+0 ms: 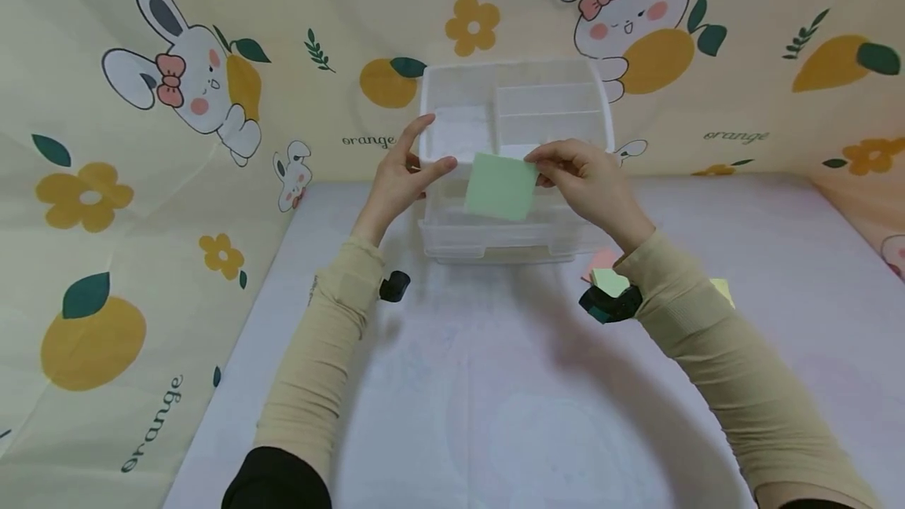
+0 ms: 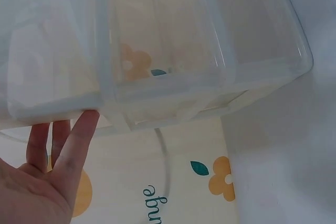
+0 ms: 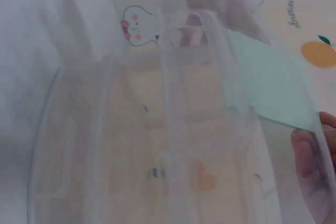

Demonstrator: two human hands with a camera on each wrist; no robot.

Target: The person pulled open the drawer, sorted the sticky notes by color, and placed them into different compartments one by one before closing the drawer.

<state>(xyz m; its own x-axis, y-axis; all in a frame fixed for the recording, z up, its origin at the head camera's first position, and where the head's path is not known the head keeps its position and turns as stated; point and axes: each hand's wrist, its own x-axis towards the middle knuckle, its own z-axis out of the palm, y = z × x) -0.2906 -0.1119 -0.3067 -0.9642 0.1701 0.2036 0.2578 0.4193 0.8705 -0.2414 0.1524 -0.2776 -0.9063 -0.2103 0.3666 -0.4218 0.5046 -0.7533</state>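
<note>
In the head view, my right hand (image 1: pixel 590 183) pinches a square light green sticky note (image 1: pixel 500 187) by its right edge. The note is in front of a clear plastic drawer box (image 1: pixel 488 240), below its divided top compartment. My left hand (image 1: pixel 399 179) touches the left side of the box with its index finger and thumb spread apart. From the left wrist, the left fingers (image 2: pixel 73 145) look straight, with their tips against the box's edge. The right wrist view shows the green note (image 3: pixel 273 85) through the clear plastic, with the right fingertips (image 3: pixel 304 150) at its corner.
Pink and green sticky notes (image 1: pixel 610 281) lie on the white table by my right wrist, and a yellow one (image 1: pixel 723 289) shows behind the sleeve. A printed cloth with rabbits and oranges (image 1: pixel 396 14) hangs behind the box.
</note>
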